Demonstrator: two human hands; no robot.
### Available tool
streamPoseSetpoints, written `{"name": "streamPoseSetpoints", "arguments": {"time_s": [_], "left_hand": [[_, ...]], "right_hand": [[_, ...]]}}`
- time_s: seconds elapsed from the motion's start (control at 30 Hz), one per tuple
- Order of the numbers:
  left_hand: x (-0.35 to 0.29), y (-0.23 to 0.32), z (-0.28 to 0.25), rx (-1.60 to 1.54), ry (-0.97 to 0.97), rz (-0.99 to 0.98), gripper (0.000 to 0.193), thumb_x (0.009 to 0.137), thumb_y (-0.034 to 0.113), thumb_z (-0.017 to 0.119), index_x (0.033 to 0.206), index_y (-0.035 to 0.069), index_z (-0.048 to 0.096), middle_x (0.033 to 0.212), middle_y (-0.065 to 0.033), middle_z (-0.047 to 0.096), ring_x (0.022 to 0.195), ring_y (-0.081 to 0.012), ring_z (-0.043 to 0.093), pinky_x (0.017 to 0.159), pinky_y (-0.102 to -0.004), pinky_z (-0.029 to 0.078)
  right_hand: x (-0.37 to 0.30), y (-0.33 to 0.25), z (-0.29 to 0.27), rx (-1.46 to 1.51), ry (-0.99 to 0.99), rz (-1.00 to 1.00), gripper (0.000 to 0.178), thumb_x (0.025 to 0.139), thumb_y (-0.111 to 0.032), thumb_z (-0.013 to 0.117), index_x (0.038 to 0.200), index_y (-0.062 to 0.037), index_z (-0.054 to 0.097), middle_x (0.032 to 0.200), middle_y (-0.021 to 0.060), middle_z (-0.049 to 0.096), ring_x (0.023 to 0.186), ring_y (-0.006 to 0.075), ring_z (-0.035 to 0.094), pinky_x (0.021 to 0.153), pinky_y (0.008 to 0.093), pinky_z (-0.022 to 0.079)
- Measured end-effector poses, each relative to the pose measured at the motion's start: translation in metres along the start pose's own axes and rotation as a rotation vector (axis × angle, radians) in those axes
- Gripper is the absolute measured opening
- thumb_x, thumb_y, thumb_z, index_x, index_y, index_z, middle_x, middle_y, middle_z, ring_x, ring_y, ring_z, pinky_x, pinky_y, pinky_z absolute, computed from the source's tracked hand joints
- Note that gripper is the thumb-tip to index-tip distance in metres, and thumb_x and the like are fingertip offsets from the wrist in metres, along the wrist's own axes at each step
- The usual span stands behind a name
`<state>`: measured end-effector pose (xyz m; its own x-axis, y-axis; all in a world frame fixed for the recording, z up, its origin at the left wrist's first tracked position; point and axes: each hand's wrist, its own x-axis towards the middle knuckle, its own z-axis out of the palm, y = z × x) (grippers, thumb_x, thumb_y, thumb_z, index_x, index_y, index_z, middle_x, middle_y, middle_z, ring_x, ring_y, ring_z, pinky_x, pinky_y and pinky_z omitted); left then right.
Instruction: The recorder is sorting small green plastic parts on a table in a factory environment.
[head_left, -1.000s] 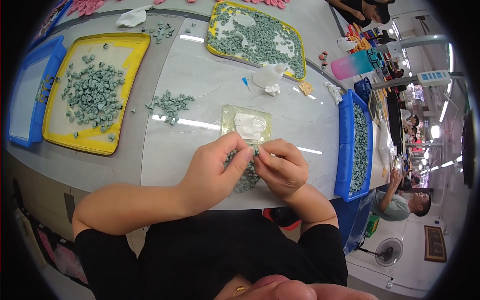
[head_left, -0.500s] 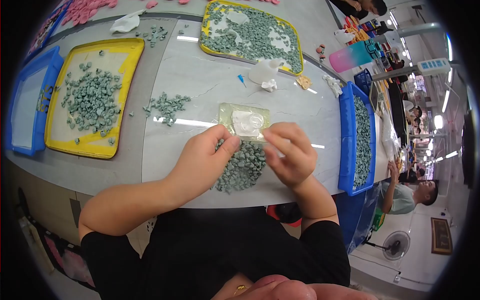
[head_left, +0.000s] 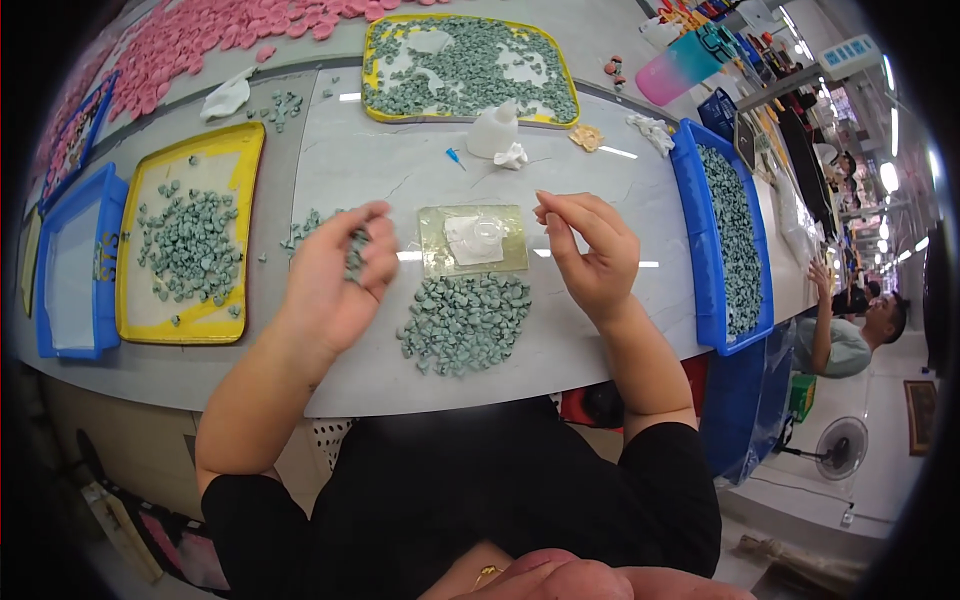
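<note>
My left hand (head_left: 340,268) is over the small heap of green pieces (head_left: 305,232) left of centre, its thumb and fingers apart, slightly blurred. Green pieces show in the gap of that hand; whether any are touched I cannot tell. To the right, my right hand (head_left: 597,245) is raised with thumb and fingertips pinched together; whatever is between them is too small to name. Between the hands lies a greenish translucent slab (head_left: 430,250) bearing a white patch (head_left: 474,240). Just nearer to me, a larger pile of small green pieces (head_left: 465,325) rests on the table.
At left are a yellow-rimmed tray (head_left: 250,160) of green pieces and a blue bin (head_left: 75,340). Another yellow-rimmed tray (head_left: 470,122) stands far off, behind a white bottle (head_left: 492,135) and a blue tip (head_left: 453,157). A filled blue bin (head_left: 710,300) borders the right.
My left hand has moved left, from beside the larger pile to the small heap, and its fingers have parted. My right hand has lifted away from the slab, still pinched. The view has shifted slightly.
</note>
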<state>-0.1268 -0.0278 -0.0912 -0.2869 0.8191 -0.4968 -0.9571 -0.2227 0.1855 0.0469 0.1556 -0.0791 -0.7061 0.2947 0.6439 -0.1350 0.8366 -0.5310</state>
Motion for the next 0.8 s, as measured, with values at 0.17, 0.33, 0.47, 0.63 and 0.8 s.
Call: {"name": "streamPoseSetpoints", "arguments": {"time_s": [0.17,0.33,0.47,0.63,0.8], "left_hand": [[0.002,-0.019,0.026,-0.204,-0.058,0.061,0.012,0.088,0.001,0.041,0.099,-0.005,0.043,0.082,-0.0124,0.045,0.070,-0.0198,0.045,0.062,-0.0277,0.042],[-0.017,-0.063,0.063,-0.183,-0.011,-0.020,0.006,0.090,0.007,0.043,0.091,0.001,0.043,0.076,-0.0059,0.042,0.062,-0.0136,0.040,0.049,-0.0230,0.038],[-0.030,-0.073,0.070,-0.042,-0.054,-0.024,0.013,0.091,0.013,0.042,0.081,0.006,0.040,0.067,-0.0008,0.033,0.052,-0.0090,0.029,0.034,-0.0198,0.020],[-0.053,-0.080,0.077,0.028,-0.022,-0.003,0.011,0.091,0.011,0.042,0.082,0.004,0.041,0.067,-0.0014,0.034,0.053,-0.0091,0.029,0.036,-0.0201,0.021],[-0.055,-0.068,0.076,-0.092,0.104,0.064,0.007,0.088,0.007,0.042,0.087,0.000,0.042,0.074,-0.0074,0.041,0.059,-0.0137,0.036,0.045,-0.0225,0.032]], "right_hand": [[-0.003,-0.003,-0.043,0.030,0.013,0.082,0.022,0.077,0.008,0.059,0.097,0.0018,0.065,0.080,0.0108,0.064,0.072,0.0190,0.062,0.064,0.0256,0.049],[-0.011,-0.006,-0.107,0.004,0.032,0.114,0.026,0.078,0.003,0.060,0.104,-0.0012,0.063,0.092,0.0124,0.063,0.081,0.0232,0.062,0.071,0.0293,0.050],[-0.012,0.000,-0.173,-0.324,0.007,0.191,0.045,0.083,-0.006,0.057,0.127,-0.0055,0.046,0.119,0.0179,0.052,0.109,0.0302,0.050,0.093,0.0362,0.040],[-0.048,0.038,-0.301,-0.711,-0.109,0.612,0.050,0.087,-0.012,0.052,0.133,-0.0025,0.036,0.126,0.0238,0.045,0.119,0.0358,0.042,0.103,0.0389,0.032],[-0.145,0.094,-0.393,-0.932,-0.124,1.274,0.056,0.090,-0.032,0.047,0.135,-0.0012,0.033,0.128,0.0328,0.040,0.122,0.0455,0.037,0.102,0.0451,0.030]]}}
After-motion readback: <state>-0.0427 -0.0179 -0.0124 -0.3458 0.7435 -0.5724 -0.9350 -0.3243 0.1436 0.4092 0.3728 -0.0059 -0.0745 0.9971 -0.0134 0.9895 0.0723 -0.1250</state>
